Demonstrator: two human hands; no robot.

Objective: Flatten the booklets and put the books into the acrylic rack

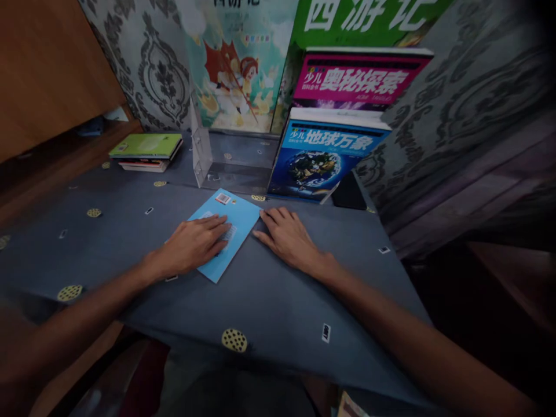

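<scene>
The left grip (191, 244) lies flat on a light blue booklet (241, 217), its fingers spread and together pressing down on the cover, not clamped on anything. The booklet sits tilted on the desk (269, 301), mostly under the left grip and reaching ahead of it, with a small barcode sticker (223, 198) near the far corner, just past the left fingertips.

The right grip (286, 237) is also open and palm down on the desk, directly beside the booklet. Its fingertips (264, 217) appear to touch the booklet's right edge, though the dim view makes that hard to confirm.

The desk's dark grey cloth carries small round dotted prints and little tag-like prints. Ahead of the right grip, a blue book about Earth (313, 162) stands leaning, with a magenta-banded book (356, 78) higher behind it. Straight ahead of the two grips is a clear acrylic stand (200, 145), with an illustrated cartoon book (230, 63) standing behind it. Ahead and to the left of the left grip, a small stack of books topped by a green one (145, 146) lies flat on the cloth.
</scene>
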